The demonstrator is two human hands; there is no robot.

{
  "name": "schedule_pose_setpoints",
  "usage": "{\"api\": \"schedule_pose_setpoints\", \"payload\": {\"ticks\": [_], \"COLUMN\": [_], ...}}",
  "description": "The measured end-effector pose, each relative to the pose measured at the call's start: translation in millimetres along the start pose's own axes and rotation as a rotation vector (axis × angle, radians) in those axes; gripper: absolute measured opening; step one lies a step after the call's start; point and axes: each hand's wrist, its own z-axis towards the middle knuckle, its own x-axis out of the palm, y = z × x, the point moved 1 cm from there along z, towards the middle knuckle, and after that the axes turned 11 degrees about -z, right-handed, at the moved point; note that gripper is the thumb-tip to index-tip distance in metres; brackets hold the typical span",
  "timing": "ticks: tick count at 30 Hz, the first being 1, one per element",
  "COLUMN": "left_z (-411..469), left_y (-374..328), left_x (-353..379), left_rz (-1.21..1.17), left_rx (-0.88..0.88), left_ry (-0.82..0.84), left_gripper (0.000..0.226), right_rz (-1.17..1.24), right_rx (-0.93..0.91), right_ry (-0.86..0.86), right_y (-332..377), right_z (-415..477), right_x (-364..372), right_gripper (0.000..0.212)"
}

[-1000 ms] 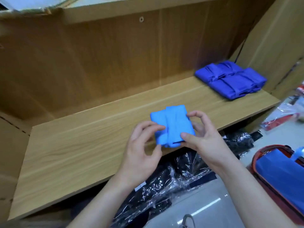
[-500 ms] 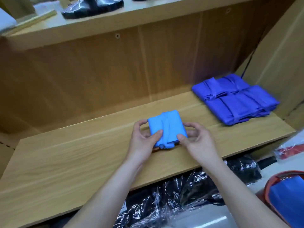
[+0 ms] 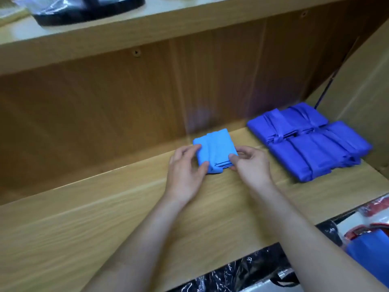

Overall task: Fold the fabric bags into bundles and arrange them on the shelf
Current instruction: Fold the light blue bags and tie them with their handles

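Both hands, left hand [image 3: 186, 165] and right hand [image 3: 250, 165], grip a light-blue bundle [image 3: 214, 151] on the wooden shelf [image 3: 105, 218], near darker bundles [image 3: 309, 142].

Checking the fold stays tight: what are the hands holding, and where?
The light blue bundle: left hand grips its left edge, right hand pinches its right near corner.

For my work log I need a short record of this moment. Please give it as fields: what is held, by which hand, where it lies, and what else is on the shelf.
Held item: light blue folded bundle
Left hand: grips the bundle's left side
Right hand: pinches its near right corner
Position: on the wooden shelf, toward the back panel, seemingly resting on the board
Already placed: dark blue bundles at the shelf's right end, apart from the held one
Shelf above: black item in clear wrap
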Motion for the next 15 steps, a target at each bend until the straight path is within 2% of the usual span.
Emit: {"api": "schedule_pose_setpoints", "payload": {"ticks": [2,5,8,10,13,15], "left_z": [-2,3,13,15,13,12], "left_y": [1,3,-3,-10,-13,-10], "left_x": [-1,-4,-3,2,7,5], "left_rz": [0.156,0.309,0.469,0.553,0.584,0.546], "left_rx": [0.106,0.080,0.084,0.122,0.142,0.132], "left_ry": [0.093,0.126,0.140,0.144,0.126,0.127], "left_gripper": [0.052,0.056,0.056,0.053,0.052,0.053], "right_rz": [-0.040,-0.072,-0.175,-0.239,-0.319,-0.378], "right_rx": [0.004,-0.002,-0.051,-0.111,-0.177,-0.221], "right_ry": [0.007,-0.008,-0.083,-0.134,-0.150,-0.085], "right_y": [4,9,15,17,15,16], "right_z": [9,13,13,11,9,7], "right_x": [4,9,11,12,14,9], "right_gripper": [0.028,0.016,0.027,0.027,0.029,0.033]}}
